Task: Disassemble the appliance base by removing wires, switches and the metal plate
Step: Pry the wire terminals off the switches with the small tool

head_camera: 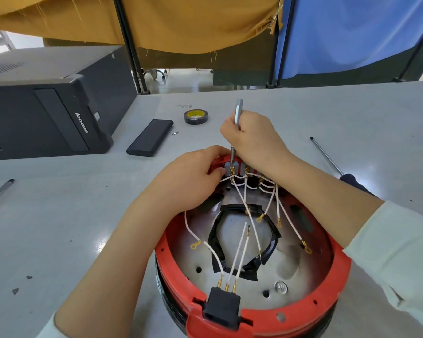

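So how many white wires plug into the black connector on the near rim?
3, side by side atop the black connector: left wire, middle wire, right wire. None looks hidden.

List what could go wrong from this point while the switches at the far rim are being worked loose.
1. The slim grey screwdriver in the right hand is angled down at the grey switch block; a slip could jab the left hand gripping the round red plastic appliance base right beside it.
2. The loose white wires with brass ring terminals lie across the metal plate and could snag.
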A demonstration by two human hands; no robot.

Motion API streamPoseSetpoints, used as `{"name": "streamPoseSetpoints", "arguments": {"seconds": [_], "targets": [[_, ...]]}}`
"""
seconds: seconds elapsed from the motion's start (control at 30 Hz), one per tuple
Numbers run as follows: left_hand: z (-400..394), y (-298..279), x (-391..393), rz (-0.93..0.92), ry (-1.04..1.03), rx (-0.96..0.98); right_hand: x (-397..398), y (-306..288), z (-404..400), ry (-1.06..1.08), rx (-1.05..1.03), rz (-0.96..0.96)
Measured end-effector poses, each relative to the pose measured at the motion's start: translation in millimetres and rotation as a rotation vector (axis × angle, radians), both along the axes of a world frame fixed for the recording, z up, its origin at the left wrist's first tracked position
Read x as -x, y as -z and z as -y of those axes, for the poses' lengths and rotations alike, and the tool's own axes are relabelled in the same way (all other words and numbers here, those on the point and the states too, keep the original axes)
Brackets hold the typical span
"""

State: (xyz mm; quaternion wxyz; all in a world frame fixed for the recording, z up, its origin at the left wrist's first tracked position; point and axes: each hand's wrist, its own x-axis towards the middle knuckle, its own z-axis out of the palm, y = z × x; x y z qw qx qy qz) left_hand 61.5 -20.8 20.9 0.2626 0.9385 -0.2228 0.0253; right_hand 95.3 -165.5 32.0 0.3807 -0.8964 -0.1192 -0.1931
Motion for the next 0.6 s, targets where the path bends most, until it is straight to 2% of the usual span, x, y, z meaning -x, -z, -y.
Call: {"name": "streamPoseSetpoints", "arguments": {"seconds": [0.07, 0.2, 0.47, 0.6], "targets": [[-0.7, 0.3, -0.1, 0.006, 0.004, 0.010, 3.1, 1.9, 1.6, -0.022, -0.021, 0.078], [-0.8, 1.2, -0.5, 0.015, 0.005, 0.009, 3.7, 2.3, 0.2, -0.033, 0.026, 0.084], [0.3, 1.1, -1.6, 0.002, -0.003, -0.004, -4.8, -5.9, -6.1, 0.034, 0.044, -0.141], [0.8, 1.7, -2.0, -0.008, -0.006, -0.004, -4.8, -5.8, -7.6, 0.050, 0.047, -0.166]]}}
